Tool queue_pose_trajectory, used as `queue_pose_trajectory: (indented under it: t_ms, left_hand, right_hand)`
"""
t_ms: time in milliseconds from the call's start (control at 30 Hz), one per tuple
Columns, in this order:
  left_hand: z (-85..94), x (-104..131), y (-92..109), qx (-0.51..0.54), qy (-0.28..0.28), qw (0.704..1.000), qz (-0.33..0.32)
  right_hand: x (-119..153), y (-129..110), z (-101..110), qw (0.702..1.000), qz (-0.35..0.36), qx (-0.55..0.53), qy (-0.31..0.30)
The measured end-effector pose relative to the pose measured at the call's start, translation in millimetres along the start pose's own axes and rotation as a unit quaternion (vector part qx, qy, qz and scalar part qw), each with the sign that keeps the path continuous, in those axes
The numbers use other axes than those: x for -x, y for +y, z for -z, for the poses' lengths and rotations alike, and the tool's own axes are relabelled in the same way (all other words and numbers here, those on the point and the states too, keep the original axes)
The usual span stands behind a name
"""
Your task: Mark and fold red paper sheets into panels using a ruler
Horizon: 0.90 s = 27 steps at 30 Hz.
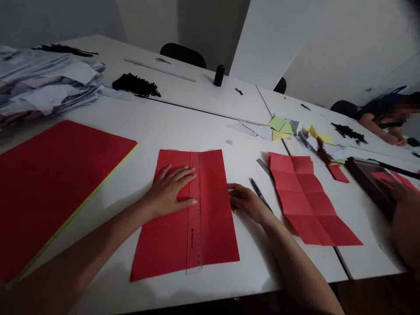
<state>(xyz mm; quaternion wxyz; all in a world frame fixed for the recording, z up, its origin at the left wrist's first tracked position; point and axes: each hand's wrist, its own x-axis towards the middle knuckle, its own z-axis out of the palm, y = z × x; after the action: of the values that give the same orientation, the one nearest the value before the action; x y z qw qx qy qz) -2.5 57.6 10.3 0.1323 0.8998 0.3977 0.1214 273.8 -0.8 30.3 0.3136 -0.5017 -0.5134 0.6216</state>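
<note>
A creased sheet of red paper point(216, 210) lies on the white table before me, with a clear plastic ruler point(194, 227) laid lengthwise down its middle. My left hand point(172, 190) is spread flat on the sheet, its fingertips and thumb pressing on the ruler. At the sheet's right edge, my right hand point(244, 201) has its fingers curled against the paper; the fingertips are partly hidden, and the edge appears pinched between them. A pen point(260, 194) rests on the table just right of that hand.
Beyond the pen lies another folded-and-opened red sheet point(305, 197) over a metal strip point(264, 167). Large red sheets point(62, 175) are stacked at left, below a heap of white papers point(49, 83). Coloured scraps point(282, 124) lie ahead. At right are a paper cutter point(367, 183) and a co-worker's hand point(398, 190).
</note>
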Motion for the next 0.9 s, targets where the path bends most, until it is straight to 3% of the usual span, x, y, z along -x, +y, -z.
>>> queue_pose_trajectory:
  t_ms: [167,267,400,467,900]
  left_hand:
    - [1.3,-1.7,3.5,-0.005,-0.013,1.000,0.007]
    - [2.4,-2.6,5.9,-0.005,-0.019,1.000,0.008]
    - [2.7,-4.1,7.7,-0.005,-0.027,1.000,0.006]
    - [2.2,-5.3,7.6,-0.004,-0.034,0.999,0.005]
    - [-0.7,-6.4,3.7,-0.005,-0.039,0.999,-0.008]
  right_hand:
    - [1.7,3.3,-3.4,0.999,0.037,0.016,-0.009]
    - [2.8,2.7,-6.2,0.989,0.096,0.114,0.020]
    - [1.6,3.6,-6.1,0.920,0.192,0.318,0.124]
    - [-0.5,7.4,-3.8,0.884,0.232,0.378,0.147]
    - [-3.3,19.4,-4.6,0.830,0.210,0.497,0.138]
